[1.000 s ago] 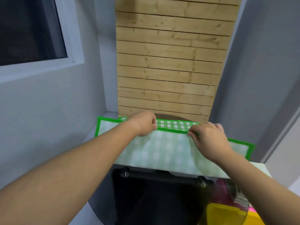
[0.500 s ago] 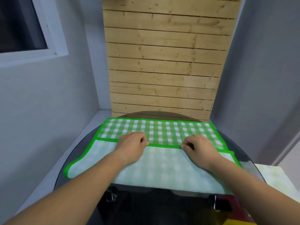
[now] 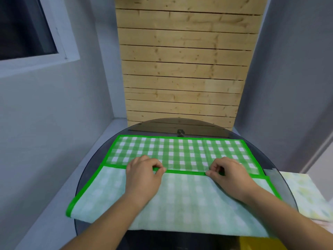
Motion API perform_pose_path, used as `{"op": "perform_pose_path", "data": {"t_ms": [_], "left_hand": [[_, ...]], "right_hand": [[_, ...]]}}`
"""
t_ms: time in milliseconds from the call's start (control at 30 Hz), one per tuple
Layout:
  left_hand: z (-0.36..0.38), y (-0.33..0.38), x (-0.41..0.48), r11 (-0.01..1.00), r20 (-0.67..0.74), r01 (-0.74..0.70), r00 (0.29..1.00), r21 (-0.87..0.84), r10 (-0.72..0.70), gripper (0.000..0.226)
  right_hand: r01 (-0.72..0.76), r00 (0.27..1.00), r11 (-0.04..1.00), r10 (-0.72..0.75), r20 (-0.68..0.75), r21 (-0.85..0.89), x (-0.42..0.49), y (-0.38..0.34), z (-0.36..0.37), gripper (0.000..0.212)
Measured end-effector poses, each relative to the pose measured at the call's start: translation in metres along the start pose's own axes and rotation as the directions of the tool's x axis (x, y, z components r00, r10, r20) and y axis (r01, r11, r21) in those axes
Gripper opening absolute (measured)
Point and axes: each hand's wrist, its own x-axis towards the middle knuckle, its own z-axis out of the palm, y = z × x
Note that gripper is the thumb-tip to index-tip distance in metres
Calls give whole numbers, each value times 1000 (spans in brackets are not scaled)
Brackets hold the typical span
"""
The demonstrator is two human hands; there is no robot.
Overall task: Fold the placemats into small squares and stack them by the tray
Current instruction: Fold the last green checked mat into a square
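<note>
A green-and-white checked placemat point(image 3: 180, 150) with a bright green border lies across the round dark glass table point(image 3: 281, 170). Its near part is folded over, showing the pale underside, and the folded edge runs across the mat's middle. My left hand point(image 3: 144, 175) pinches that green edge left of centre. My right hand point(image 3: 228, 173) pinches the same edge right of centre. Both hands sit low on the mat. No tray is in view.
A pale yellow-patterned cloth point(image 3: 310, 195) lies to the right, beside the table. A yellow object point(image 3: 259, 243) shows at the bottom right under the mat's near edge. A wooden slat wall point(image 3: 182, 69) stands behind the table, grey walls on both sides, a window point(image 3: 23, 33) upper left.
The placemat has come down from being held up and now lies on the table. My hands have brought the green edge down onto it and keep pinching it; the view tilted downward.
</note>
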Motion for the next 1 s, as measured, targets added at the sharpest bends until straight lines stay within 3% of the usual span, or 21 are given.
{"op": "perform_pose_path", "data": {"t_ms": [267, 433, 567, 667, 767, 900, 1000], "left_hand": [[0, 0, 8, 994, 29, 101, 995, -42, -99, 16], [2, 0, 6, 996, 2, 84, 996, -36, -84, 20], [3, 3, 8, 997, 4, 83, 997, -6, -83, 18], [6, 6, 11, 996, 0, 82, 997, 25, -82, 16], [7, 9, 12, 996, 11, 79, 997, 37, -79, 15], [7, 9, 11, 997, 24, 68, 997, 46, -69, 17], [6, 10, 11, 995, 34, 68, 997, 70, -70, 12]], "right_hand": [[-69, 995, 997, 66, 69, 34, 9, -2, -4, 29], [-94, 995, 995, 92, 45, 23, 9, -3, -2, 29], [-88, 996, 991, 90, 13, -105, 2, -22, -8, 20], [91, 996, 982, -89, 22, -167, -28, -59, -8, 52], [183, 950, 968, -129, 284, -171, -68, -92, 7, 83], [150, 928, 964, -61, 368, -219, -87, -96, 23, 94], [186, 932, 942, -78, 355, -280, -85, -90, 25, 88]]}}
